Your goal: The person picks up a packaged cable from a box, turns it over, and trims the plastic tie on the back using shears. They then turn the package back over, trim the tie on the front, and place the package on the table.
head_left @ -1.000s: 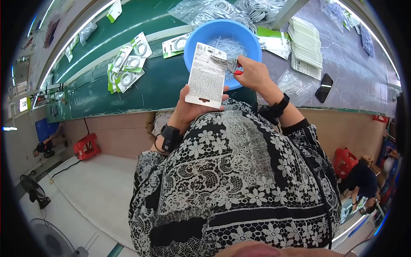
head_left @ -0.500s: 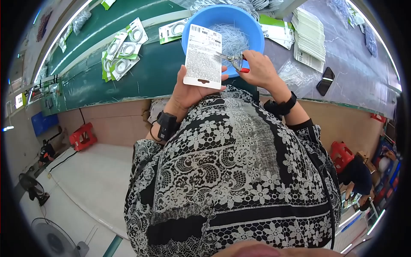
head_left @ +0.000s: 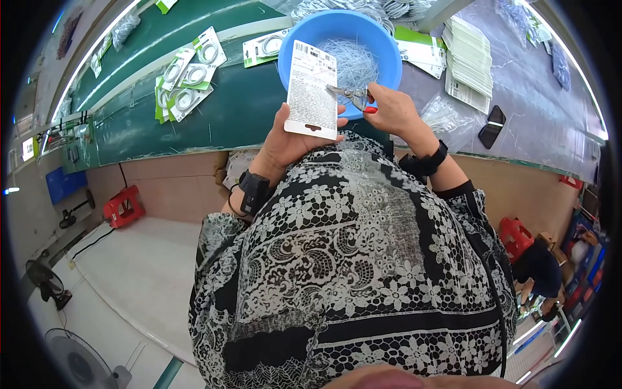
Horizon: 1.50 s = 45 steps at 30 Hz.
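Note:
My left hand (head_left: 283, 144) grips a white printed packaging card (head_left: 311, 97) by its lower part, with the text side and the hang hole towards me. In my right hand (head_left: 395, 111) are red-handled cutting pliers (head_left: 353, 96), fingers wrapped round the handles. The jaws of the pliers lie over the upper right part of the card; whether they grip anything there is too small to tell. Behind the card stands a blue basin (head_left: 393, 55) holding a heap of thin clear plastic strips (head_left: 353, 61). The far side of the card is hidden.
Carded white cables (head_left: 194, 76) lie on the green table to the left. Right of the basin are a stack of cards (head_left: 468, 58), a clear plastic bag (head_left: 444, 115) and a phone (head_left: 492, 126). Red stools (head_left: 125, 207) stand below; another person (head_left: 541, 269) is at far right.
The card in my left hand has shifted slightly right and tilted a little. The red handles of the pliers have come closer together in my right hand.

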Each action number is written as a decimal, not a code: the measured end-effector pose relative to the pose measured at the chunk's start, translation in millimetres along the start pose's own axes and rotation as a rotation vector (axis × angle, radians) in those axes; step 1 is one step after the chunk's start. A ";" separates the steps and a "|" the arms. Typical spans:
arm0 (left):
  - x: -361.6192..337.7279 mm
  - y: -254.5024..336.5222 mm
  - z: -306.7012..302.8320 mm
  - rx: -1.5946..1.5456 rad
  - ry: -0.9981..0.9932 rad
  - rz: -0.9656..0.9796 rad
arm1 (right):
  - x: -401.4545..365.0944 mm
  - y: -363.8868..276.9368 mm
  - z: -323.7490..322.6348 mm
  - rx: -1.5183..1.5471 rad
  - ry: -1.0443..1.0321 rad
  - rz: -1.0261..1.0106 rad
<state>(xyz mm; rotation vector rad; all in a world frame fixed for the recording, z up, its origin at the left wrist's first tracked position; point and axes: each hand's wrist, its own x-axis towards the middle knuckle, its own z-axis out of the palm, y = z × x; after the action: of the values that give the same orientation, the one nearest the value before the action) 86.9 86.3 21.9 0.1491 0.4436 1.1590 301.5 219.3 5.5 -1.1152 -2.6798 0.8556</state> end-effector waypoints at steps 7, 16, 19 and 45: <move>0.9 -2.7 -7.3 -0.144 0.011 0.010 | 0.8 -1.3 5.4 -0.060 -0.056 0.050; -0.6 -4.4 -8.9 -0.186 0.007 -0.023 | 6.1 -0.6 8.1 -0.002 0.123 -0.135; 0.2 -5.8 -5.8 -0.127 -0.006 -0.041 | 14.1 -10.4 1.6 -0.024 0.112 -0.105; 29.3 15.3 -56.4 0.234 0.317 0.343 | 11.6 13.7 23.8 0.206 -0.004 0.187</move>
<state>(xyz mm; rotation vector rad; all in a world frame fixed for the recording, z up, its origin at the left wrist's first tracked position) 60.2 112.8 -31.6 0.2536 0.8597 1.4732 294.3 224.1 -22.9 -1.3277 -2.4486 1.1355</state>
